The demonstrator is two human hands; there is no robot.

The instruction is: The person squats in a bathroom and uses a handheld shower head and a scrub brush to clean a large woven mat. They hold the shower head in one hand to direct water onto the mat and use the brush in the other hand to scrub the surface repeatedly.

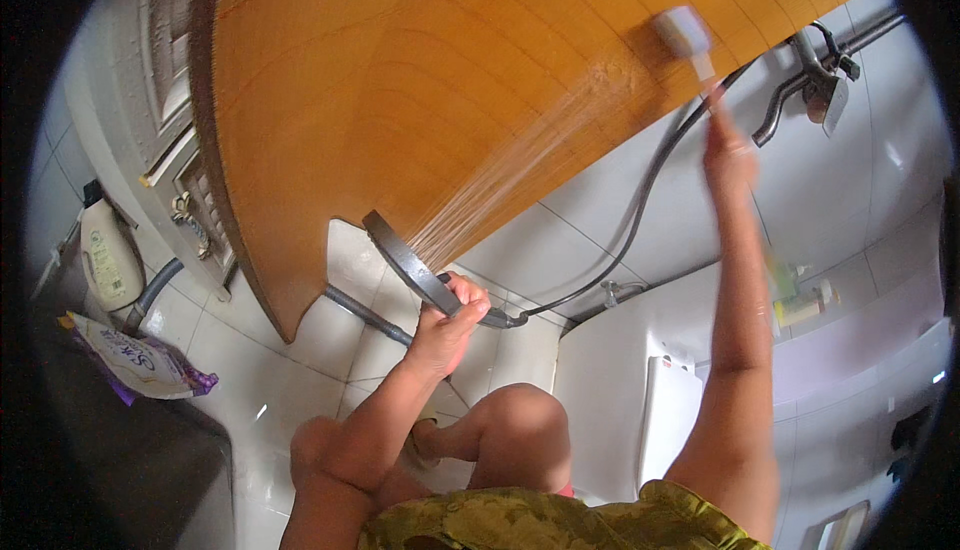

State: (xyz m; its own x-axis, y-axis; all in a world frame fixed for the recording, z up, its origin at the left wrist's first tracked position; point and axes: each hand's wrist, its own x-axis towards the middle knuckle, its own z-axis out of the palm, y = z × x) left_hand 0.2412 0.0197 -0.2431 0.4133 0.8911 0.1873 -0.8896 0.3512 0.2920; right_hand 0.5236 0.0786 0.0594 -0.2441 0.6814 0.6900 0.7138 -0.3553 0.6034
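My left hand (450, 325) is closed around the handle of a dark round shower head (409, 261), which sprays water up and right onto a large orange-brown slatted mat (390, 100). The mat hangs or leans before me, its left and lower edges bound in dark trim. In my right hand (731, 160), blurred by motion, is the handle of a pale-headed brush (682, 31); its head is at the mat's right part, beside where the water lands. The brush's bristle side is hidden.
A black hose (637, 212) runs from the shower head up to a wall-mounted mixer tap (817, 77). A white toilet (630, 355) stands at right, bottles behind it. At left are a detergent bottle (109, 257), a purple-white bag (139, 362) and a cabinet (161, 167). A grey drain hose (367, 314) crosses the tiles.
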